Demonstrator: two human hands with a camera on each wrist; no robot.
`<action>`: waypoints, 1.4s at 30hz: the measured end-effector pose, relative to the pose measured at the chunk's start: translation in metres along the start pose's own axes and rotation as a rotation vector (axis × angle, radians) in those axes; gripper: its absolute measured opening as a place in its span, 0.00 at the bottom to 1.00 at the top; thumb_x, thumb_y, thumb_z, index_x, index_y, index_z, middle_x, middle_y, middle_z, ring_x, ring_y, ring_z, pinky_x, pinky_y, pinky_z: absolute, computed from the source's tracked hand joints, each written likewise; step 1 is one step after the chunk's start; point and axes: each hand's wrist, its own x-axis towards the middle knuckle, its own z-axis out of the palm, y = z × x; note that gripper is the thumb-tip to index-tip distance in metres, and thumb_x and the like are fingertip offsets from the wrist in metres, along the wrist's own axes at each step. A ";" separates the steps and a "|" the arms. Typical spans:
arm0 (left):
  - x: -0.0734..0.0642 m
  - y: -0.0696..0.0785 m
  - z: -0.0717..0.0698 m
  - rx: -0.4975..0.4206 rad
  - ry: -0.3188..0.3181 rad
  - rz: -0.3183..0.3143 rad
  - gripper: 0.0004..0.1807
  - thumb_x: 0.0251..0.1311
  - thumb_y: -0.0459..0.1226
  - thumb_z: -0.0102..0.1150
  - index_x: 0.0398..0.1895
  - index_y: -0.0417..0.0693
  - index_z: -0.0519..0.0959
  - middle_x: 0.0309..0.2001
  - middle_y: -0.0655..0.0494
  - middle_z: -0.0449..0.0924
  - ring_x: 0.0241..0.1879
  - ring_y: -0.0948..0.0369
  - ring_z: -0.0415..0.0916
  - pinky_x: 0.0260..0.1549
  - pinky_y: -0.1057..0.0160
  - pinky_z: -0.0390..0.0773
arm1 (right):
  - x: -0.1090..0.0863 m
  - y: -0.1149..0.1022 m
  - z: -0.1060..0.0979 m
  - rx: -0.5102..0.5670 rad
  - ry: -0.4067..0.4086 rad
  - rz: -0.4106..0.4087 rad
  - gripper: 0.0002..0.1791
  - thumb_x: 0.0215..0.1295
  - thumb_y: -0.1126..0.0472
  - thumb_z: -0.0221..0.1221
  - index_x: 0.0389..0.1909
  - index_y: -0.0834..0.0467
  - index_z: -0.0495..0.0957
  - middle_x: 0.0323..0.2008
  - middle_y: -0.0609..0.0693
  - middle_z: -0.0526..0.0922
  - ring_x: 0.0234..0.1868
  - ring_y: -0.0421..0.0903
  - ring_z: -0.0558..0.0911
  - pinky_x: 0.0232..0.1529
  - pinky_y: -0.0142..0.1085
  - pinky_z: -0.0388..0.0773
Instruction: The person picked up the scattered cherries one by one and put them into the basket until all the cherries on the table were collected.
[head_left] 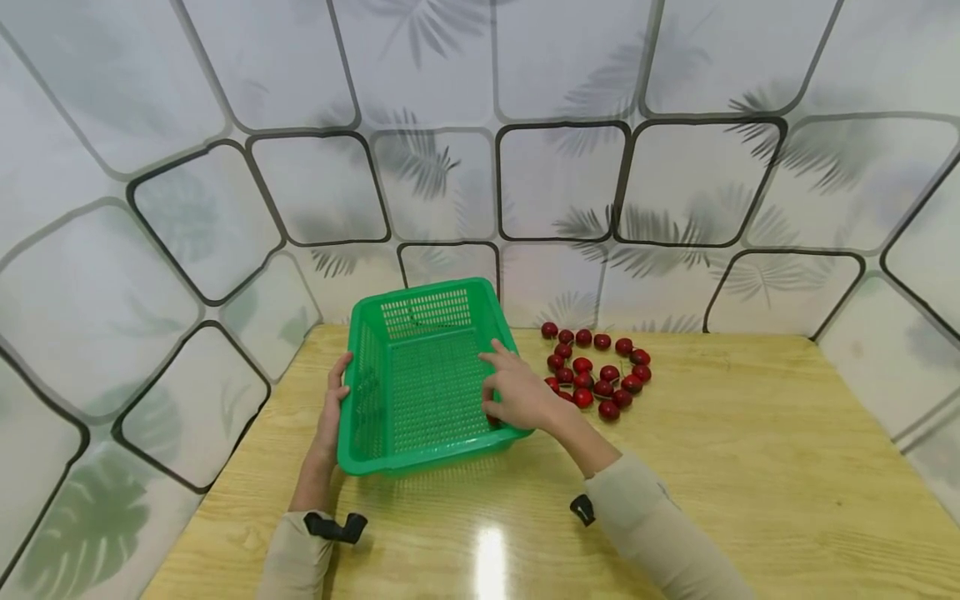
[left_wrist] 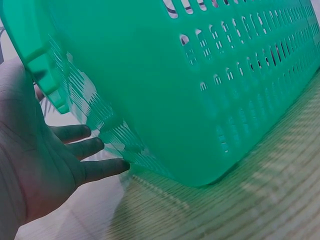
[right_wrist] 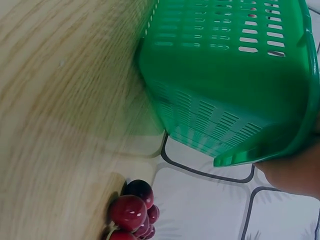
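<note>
One green basket (head_left: 438, 457) on one wooden table (head_left: 720, 475), about twenty cherries (head_left: 583, 381) bunched to its right.
From here I see the left hand (head_left: 330, 412) against the basket's left side, fingers loosely extended; the right hand (head_left: 521, 392) crosses the opposite rim — one cherry (head_left: 492, 420) shows beneath, pinched or loose I can't tell.

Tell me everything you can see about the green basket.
The green basket looks like glossy plastic, roughly rectangular and deep, with a broad rim, rounded solid corners, rows of slots in its walls and a finely perforated floor. It stands open side up on the wooden table, slightly turned. The left hand touches its left side; the right hand reaches over its right rim, contact unclear. A red cherry shows beneath those fingers, near the right wall.
</note>
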 end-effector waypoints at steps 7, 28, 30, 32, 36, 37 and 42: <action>0.001 -0.001 0.001 0.001 0.000 0.021 0.31 0.76 0.42 0.23 0.80 0.55 0.39 0.79 0.50 0.29 0.71 0.48 0.40 0.56 0.64 0.58 | -0.005 0.018 0.005 0.232 0.222 0.035 0.07 0.67 0.62 0.61 0.28 0.56 0.81 0.70 0.68 0.63 0.75 0.67 0.50 0.69 0.60 0.54; 0.001 0.001 0.002 0.010 0.011 0.020 0.31 0.77 0.43 0.24 0.80 0.55 0.40 0.79 0.49 0.30 0.69 0.49 0.44 0.54 0.66 0.61 | -0.088 0.113 -0.007 0.360 0.386 0.594 0.12 0.68 0.62 0.56 0.44 0.66 0.80 0.41 0.62 0.81 0.26 0.50 0.71 0.28 0.40 0.69; 0.001 0.001 0.001 0.017 0.012 0.022 0.30 0.76 0.42 0.23 0.80 0.55 0.40 0.79 0.49 0.30 0.70 0.49 0.43 0.55 0.66 0.59 | -0.093 0.117 -0.006 0.355 0.369 0.651 0.12 0.68 0.62 0.55 0.46 0.65 0.79 0.41 0.61 0.81 0.28 0.48 0.72 0.29 0.39 0.70; 0.001 0.001 0.000 0.022 0.011 0.023 0.31 0.76 0.42 0.23 0.80 0.55 0.40 0.79 0.50 0.30 0.72 0.49 0.40 0.56 0.65 0.58 | -0.097 0.120 -0.007 0.347 0.358 0.693 0.12 0.68 0.62 0.55 0.47 0.65 0.78 0.42 0.62 0.81 0.31 0.50 0.74 0.31 0.41 0.71; 0.000 -0.001 0.000 0.022 0.008 0.033 0.31 0.76 0.41 0.22 0.80 0.55 0.40 0.79 0.51 0.29 0.73 0.48 0.37 0.57 0.66 0.57 | -0.103 0.119 -0.014 0.298 0.322 0.722 0.11 0.67 0.63 0.55 0.46 0.64 0.78 0.45 0.63 0.82 0.40 0.56 0.78 0.38 0.46 0.73; 0.000 -0.001 0.000 0.020 0.008 0.032 0.31 0.76 0.41 0.23 0.80 0.55 0.40 0.79 0.52 0.30 0.73 0.48 0.38 0.57 0.66 0.57 | -0.104 0.119 -0.016 0.282 0.302 0.719 0.11 0.67 0.64 0.55 0.46 0.65 0.78 0.45 0.63 0.82 0.40 0.57 0.78 0.38 0.47 0.73; 0.001 0.000 0.001 0.023 0.010 0.038 0.31 0.76 0.42 0.24 0.80 0.53 0.40 0.79 0.51 0.30 0.73 0.48 0.37 0.57 0.66 0.56 | -0.113 0.121 -0.023 0.235 0.185 0.699 0.11 0.66 0.67 0.54 0.46 0.65 0.80 0.42 0.62 0.82 0.38 0.55 0.78 0.36 0.46 0.73</action>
